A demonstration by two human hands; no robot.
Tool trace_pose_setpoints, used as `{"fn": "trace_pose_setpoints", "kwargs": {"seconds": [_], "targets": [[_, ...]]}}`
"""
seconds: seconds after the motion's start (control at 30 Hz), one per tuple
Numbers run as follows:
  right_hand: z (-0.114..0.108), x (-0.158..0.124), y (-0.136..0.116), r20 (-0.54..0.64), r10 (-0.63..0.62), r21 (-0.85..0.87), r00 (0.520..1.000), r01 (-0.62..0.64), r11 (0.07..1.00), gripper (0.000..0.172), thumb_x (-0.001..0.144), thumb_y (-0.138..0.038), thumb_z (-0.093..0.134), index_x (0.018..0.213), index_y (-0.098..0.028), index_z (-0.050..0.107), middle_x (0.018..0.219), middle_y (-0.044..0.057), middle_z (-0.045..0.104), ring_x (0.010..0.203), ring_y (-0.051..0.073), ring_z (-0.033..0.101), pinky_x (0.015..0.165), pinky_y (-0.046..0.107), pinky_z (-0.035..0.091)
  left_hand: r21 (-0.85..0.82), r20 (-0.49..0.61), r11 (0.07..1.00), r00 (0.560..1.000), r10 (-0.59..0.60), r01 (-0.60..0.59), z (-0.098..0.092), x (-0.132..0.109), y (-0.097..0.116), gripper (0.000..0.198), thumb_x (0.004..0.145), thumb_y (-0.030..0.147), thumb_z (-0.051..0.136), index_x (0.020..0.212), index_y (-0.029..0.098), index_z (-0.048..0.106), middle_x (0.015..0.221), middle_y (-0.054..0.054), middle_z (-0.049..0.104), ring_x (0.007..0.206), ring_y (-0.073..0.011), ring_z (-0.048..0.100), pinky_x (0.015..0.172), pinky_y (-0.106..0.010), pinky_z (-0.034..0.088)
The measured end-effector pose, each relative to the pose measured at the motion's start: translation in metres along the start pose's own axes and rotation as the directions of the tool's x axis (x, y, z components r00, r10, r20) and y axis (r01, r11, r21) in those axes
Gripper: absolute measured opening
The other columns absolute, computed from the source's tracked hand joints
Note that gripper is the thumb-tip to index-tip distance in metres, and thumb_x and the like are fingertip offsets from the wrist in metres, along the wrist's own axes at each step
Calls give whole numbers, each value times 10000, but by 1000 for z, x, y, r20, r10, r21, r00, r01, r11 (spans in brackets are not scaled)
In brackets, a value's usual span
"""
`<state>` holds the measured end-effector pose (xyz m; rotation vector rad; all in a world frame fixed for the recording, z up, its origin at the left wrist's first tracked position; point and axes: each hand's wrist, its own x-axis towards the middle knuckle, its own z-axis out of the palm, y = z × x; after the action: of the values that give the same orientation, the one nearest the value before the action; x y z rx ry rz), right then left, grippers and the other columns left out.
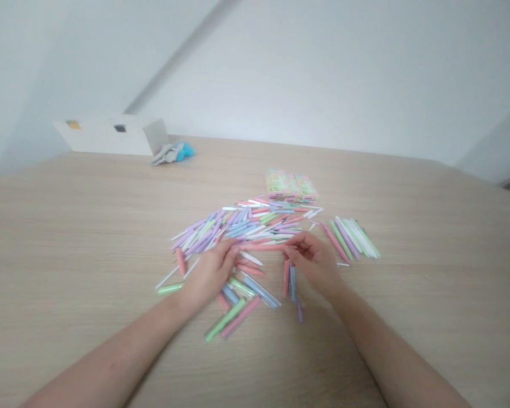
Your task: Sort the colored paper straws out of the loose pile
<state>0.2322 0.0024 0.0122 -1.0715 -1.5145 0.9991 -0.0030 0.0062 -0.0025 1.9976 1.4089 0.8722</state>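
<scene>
A slim pink pen-like stick (263, 247) lies level between my two hands, one at each end. My left hand (215, 266) pinches its left end between thumb and fingers. On the other end, the thumb and fingers of my right hand (312, 258) are closed. Behind and below the hands spreads a loose pile of similar sticks (238, 226) in purple, blue, green, white and pink. Several more, such as a green stick (226, 320), lie nearer to me. Blur hides whether they are pens or another kind of stick.
Right of the pile, several sticks (352, 239) lie side by side in a row. Green-and-pink printed packets (291, 184) are stacked behind the pile. A white box (110, 136) and a crumpled grey-and-blue item (174, 153) stand far left on the wooden table (429, 255), before a wall.
</scene>
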Motion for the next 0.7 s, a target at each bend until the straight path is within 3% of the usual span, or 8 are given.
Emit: {"fn": "trace_pose_setpoints", "kwargs": {"seconds": [0.43, 0.7], "targets": [[1, 0, 1, 18, -36, -67, 999, 37, 997, 107, 796, -277, 618, 826, -186, 570, 690, 6, 637, 647, 138, 610, 604, 257, 471, 13, 3, 1000, 1000, 6, -6, 0, 0, -1, 367, 933, 356, 327, 1133, 173, 575, 478, 35, 558, 458, -158, 573, 501, -241, 416], [8, -6, -1, -41, -77, -158, 996, 70, 985, 91, 797, -266, 614, 823, -192, 570, 707, 16, 619, 645, 146, 583, 593, 258, 455, 1, -60, 993, 991, -117, 118, 2, 3, -5, 425, 914, 409, 365, 1214, 151, 521, 512, 24, 587, 497, -172, 589, 493, -237, 393]]}}
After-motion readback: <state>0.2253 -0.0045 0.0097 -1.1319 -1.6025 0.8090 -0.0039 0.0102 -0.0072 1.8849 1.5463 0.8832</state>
